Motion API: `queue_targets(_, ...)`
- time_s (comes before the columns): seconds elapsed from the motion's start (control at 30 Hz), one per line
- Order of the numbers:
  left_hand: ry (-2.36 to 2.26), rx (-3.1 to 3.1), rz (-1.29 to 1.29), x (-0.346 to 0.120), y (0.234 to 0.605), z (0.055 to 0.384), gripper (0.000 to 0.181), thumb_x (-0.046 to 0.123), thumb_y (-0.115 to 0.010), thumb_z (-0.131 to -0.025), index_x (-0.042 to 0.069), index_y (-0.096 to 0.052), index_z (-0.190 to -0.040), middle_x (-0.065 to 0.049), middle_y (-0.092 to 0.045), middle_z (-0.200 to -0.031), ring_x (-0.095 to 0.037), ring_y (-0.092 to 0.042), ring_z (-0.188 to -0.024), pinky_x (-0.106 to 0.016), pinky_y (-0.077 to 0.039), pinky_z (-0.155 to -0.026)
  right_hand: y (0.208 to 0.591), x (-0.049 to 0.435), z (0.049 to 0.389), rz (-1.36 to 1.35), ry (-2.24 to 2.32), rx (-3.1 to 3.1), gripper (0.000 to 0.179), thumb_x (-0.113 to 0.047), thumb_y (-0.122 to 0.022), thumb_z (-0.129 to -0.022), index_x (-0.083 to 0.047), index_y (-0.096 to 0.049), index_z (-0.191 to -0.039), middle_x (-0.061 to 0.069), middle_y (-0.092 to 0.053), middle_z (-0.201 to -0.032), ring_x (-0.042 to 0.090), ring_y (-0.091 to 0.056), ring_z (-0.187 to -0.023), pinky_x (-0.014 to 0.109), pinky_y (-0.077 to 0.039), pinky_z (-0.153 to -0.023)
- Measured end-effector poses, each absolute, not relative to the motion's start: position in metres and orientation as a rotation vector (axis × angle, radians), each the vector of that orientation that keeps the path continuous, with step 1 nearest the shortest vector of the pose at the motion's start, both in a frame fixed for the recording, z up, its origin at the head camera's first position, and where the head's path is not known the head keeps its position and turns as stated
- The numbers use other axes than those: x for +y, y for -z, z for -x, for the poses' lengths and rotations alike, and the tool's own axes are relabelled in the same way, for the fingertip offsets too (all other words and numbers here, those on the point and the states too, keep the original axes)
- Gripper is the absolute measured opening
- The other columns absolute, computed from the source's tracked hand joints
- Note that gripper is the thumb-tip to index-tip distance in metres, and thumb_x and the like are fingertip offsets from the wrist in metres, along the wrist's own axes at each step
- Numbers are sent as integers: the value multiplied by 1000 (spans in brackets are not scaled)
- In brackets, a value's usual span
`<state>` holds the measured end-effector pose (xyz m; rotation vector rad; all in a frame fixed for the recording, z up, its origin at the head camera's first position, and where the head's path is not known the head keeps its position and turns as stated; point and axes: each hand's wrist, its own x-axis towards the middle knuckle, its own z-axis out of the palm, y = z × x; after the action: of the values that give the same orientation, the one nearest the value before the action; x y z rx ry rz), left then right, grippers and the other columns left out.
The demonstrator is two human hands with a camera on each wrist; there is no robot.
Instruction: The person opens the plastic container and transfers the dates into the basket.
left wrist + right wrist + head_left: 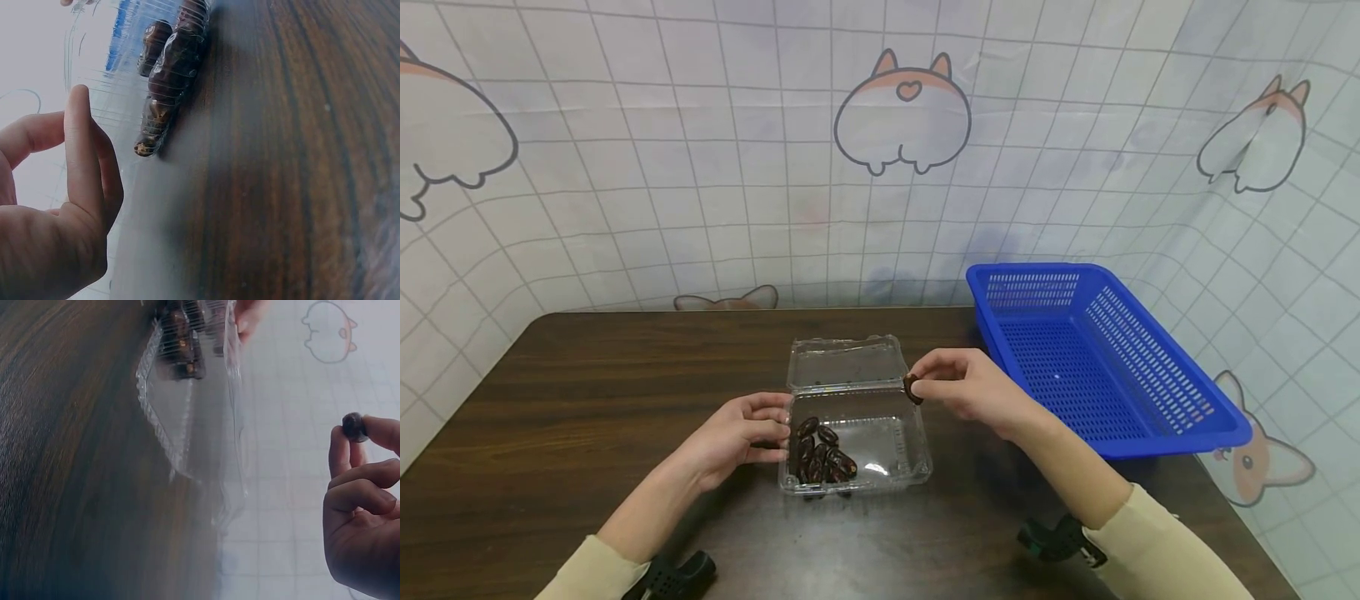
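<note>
A clear plastic clamshell box [883,442] lies on the table, its lid [848,365] folded back. Several dark brown, shiny dates [820,457] are heaped in its left half. My right hand [973,387] pinches a single date [912,389] between thumb and fingertips, above the box's right back corner. The right wrist view shows that date [354,427] held clear of the box. My left hand [737,435] touches the box's left wall with nearly straight fingers. Through the clear wall, the left wrist view shows dates [172,69] lying at the bottom.
A blue perforated plastic basket [1075,375] sits at the right back of the dark wood-grain table [625,367], right of the box. Behind the table hangs a white gridded cloth [730,183] with cartoon animals printed on it.
</note>
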<state>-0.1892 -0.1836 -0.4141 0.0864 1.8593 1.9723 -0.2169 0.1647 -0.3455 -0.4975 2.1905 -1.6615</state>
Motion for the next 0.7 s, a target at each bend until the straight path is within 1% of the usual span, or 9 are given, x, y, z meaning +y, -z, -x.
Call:
queue_targets(0.13, -1977, 1857, -84, -184, 415, 189, 62, 0, -62, -96, -10, -34, -151, -10, -57, -111, -19, -62, -89, -36, -62, -81, 345, 170, 217, 487, 1696, 2192, 24, -14, -75, -93, -2, -69, -113, 6, -70, -94, 8, -30, -51, 22, -24, -46)
queue_targets(0.33, -1979, 1848, -83, -185, 416, 189, 61, 0, -62, -97, -10, -34, -151, -9, -57, -109, -19, -63, -89, -36, -62, -81, 341, 182, 217, 475, 1727, 2199, 24, -14, -73, -95, -2, -67, -115, 7, -69, -97, 9, -28, -49, 24, -24, -47)
queue_targets(0.43, -1981, 1846, -83, -185, 416, 189, 62, 0, -62, -97, -10, -33, -151, -9, -57, -109, -19, -63, -88, -37, -62, -81, 336, 189, 217, 469, 1734, 2220, 27, -16, -72, -97, 0, -66, -118, 6, -67, -94, 10, -29, -50, 25, -25, -48)
queue_targets(0.53, -1983, 1845, -82, -185, 416, 189, 62, 0, -62, -97, -10, -33, -151, -9, -57, -109, -19, -63, -89, -37, -62, -81, 332, 196, 217, 450, 1742, 2238, 31, -17, -70, -99, 2, -64, -122, 5, -60, -86, 12, -30, -51, 28, -24, -48)
queue_targets(0.7, -1983, 1843, -77, -185, 416, 189, 62, 0, -62, -97, -10, -33, -151, -9, -57, -109, -19, -63, -89, -37, -61, -82, 328, 207, 218, 404, 1774, 2246, 35, -16, -66, -102, 5, -62, -129, -1, -43, -70, 12, -28, -51, 29, -21, -49)
